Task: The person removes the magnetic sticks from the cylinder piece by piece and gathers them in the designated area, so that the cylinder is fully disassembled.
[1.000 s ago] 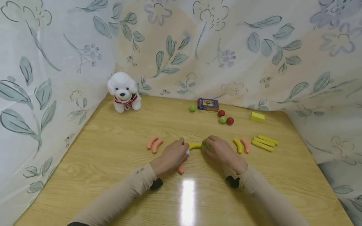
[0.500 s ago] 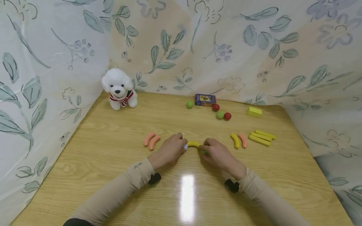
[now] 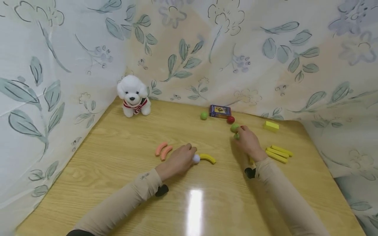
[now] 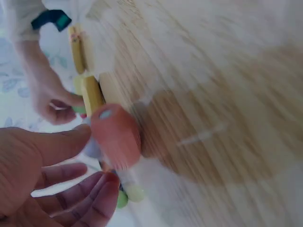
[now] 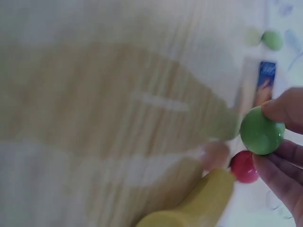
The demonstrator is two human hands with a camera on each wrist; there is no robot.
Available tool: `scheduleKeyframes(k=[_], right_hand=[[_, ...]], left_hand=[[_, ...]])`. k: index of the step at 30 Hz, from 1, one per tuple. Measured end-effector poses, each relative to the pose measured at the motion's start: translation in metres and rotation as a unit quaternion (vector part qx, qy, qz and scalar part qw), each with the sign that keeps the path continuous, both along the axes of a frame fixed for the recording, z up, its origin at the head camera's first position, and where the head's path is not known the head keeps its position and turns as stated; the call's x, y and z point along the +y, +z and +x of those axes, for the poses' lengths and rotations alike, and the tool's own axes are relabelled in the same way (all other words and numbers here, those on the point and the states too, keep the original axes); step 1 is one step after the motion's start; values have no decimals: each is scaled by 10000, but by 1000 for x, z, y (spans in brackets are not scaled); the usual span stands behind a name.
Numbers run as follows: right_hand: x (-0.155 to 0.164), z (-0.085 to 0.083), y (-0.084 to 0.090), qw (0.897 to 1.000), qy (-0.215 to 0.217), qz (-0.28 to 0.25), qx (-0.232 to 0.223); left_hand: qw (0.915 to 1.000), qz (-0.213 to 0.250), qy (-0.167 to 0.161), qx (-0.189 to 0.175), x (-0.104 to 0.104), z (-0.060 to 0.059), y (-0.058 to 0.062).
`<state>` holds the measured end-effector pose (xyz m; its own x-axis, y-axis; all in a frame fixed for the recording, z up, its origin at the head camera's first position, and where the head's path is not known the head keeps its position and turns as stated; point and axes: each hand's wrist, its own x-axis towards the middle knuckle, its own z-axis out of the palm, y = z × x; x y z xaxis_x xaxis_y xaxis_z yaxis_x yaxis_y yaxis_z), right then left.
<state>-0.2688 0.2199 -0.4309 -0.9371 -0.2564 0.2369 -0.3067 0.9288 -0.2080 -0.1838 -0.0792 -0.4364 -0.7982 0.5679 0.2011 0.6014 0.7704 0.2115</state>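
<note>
In the head view my left hand (image 3: 178, 160) pinches a small white ball (image 3: 196, 159) low on the table. A yellow curved piece (image 3: 208, 158) lies against the ball's right side. The left wrist view shows a pink curved piece (image 4: 116, 137) end-on in front of the ball, beside the thumb; in the head view the hand hides it. Farther back on the right, my right hand (image 3: 249, 142) holds a green ball (image 5: 262, 131) between thumb and fingers. Another green ball (image 3: 235, 127) and a partly covered red ball (image 5: 244, 167) lie close to that hand.
Two pink curved pieces (image 3: 163, 150) lie left of my left hand. Yellow sticks (image 3: 279, 153) and a yellow block (image 3: 271, 126) are at right. Near the back stand a card box (image 3: 220, 111), a green ball (image 3: 203, 115), a red ball (image 3: 231, 119) and a plush dog (image 3: 134, 96).
My right hand has moved away from the yellow curved piece, back and to the right, carrying the green ball. The left hand stays at the white ball. The yellow piece's right end now angles nearer.
</note>
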Motion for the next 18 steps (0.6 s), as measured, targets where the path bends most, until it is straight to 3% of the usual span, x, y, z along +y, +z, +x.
scheduleKeyframes(k=[2,5,7,9,13,15,18], right_hand=[[7,-5,-7,9997,-220,67,-108],[7,-4,-12,9992,-285,160,233],[-4,4,-9,9987,64,70,509],[-21,16,-6,9953,740,24,619],[-56,47,-4,9788,2035,162,130],[-61,62,-4,9760,2155,305,-41],[-62,82,-5,9812,1878,323,-316]], left_hand=[[9993,9,314,-200,-3,4,-2],[9969,31,579,-536,-9,9,-4],[9962,86,563,-663,-14,11,-5],[9972,154,407,-606,-17,11,-6],[9978,187,458,-431,-14,7,-4],[9978,144,492,-416,-7,5,-1],[9981,29,394,-470,4,1,2]])
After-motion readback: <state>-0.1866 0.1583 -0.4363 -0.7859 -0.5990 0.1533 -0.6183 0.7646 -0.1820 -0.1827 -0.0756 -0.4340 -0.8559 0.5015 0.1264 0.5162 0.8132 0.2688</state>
